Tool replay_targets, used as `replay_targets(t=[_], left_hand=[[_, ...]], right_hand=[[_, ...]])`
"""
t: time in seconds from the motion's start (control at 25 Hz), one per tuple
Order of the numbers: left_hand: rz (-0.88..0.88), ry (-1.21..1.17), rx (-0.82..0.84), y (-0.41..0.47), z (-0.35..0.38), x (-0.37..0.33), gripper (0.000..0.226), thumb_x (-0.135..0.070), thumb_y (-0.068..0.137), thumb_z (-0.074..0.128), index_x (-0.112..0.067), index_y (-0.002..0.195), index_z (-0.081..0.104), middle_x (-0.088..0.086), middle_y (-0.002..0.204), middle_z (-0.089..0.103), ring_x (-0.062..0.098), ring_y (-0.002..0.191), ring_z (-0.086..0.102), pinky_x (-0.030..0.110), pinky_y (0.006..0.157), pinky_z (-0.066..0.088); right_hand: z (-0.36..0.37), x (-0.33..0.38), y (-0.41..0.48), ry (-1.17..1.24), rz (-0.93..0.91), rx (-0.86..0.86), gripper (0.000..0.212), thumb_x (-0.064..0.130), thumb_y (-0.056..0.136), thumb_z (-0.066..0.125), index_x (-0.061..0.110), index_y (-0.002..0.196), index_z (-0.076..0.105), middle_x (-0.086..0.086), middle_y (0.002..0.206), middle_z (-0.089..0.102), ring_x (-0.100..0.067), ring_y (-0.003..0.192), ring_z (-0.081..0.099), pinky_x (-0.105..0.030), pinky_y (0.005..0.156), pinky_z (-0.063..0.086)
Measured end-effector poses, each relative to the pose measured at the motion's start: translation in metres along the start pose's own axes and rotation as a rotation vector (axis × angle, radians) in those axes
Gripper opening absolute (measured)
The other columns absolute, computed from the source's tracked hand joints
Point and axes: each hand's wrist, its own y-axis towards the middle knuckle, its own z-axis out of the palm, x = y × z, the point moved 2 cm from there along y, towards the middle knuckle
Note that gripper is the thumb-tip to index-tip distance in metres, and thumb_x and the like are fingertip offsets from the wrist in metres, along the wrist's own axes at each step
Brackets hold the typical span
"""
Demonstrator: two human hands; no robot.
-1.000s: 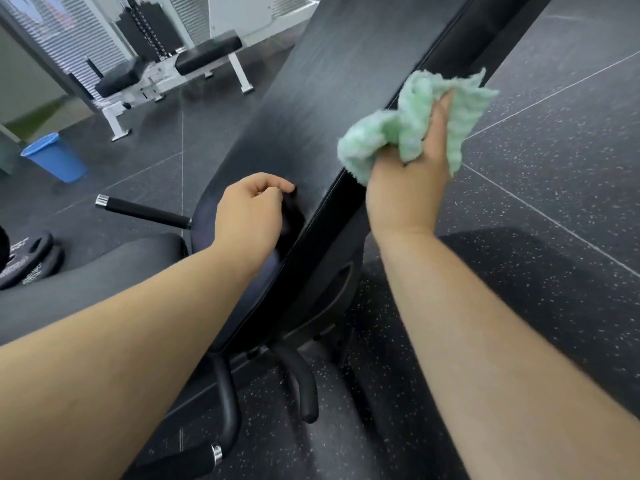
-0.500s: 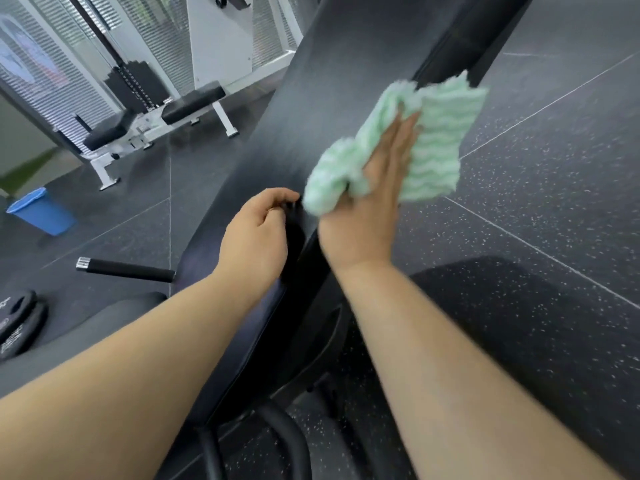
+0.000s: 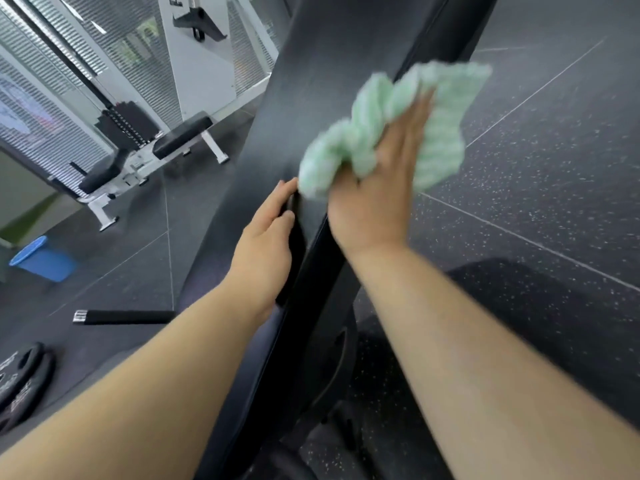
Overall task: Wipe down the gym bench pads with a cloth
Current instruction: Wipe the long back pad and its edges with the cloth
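Currently wiping back pad (image 3: 329, 81): pressing green cloth (image 3: 398, 126) against pad's right edge under straight-fingered right hand (image 3: 381, 188); gripping pad's near end with left hand (image 3: 266, 251). Next, probably sweeping farther up, needing even pressure.

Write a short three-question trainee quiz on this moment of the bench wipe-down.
1. True or false: the left hand holds the green cloth.
2. What does the right hand press the cloth against? A) a mirror B) the inclined back pad C) a dumbbell
3. Fill in: the bin on the floor at far left is ____.

Key: 1 false; 2 B; 3 blue.
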Motion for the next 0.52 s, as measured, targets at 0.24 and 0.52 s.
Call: replay_targets(t=[0.24,0.52], left_hand=[[0.064,0.052,-0.132,0.013,0.022,-0.041,0.036,-0.013,0.091,0.048,-0.044,0.094,0.067,-0.018,0.100,0.070,0.003,0.098,0.063,0.027,0.090,0.048],[0.211,0.109,-0.033,0.087,0.075,-0.125,0.037,-0.003,0.092,0.043,-0.030,0.107,0.064,-0.009,0.107,0.065,0.003,0.090,0.060,0.009,0.078,0.044]], right_hand=[[-0.008,-0.014,0.022,0.045,0.015,0.063,0.084,0.029,0.089,0.050,-0.001,0.150,0.000,-0.019,0.158,-0.007,-0.028,0.147,-0.010,-0.033,0.120,-0.006],[-0.013,-0.017,0.027,0.080,-0.055,0.050,0.083,0.039,0.090,0.047,0.003,0.149,0.001,-0.013,0.157,-0.009,-0.024,0.146,-0.009,-0.028,0.119,-0.006]])
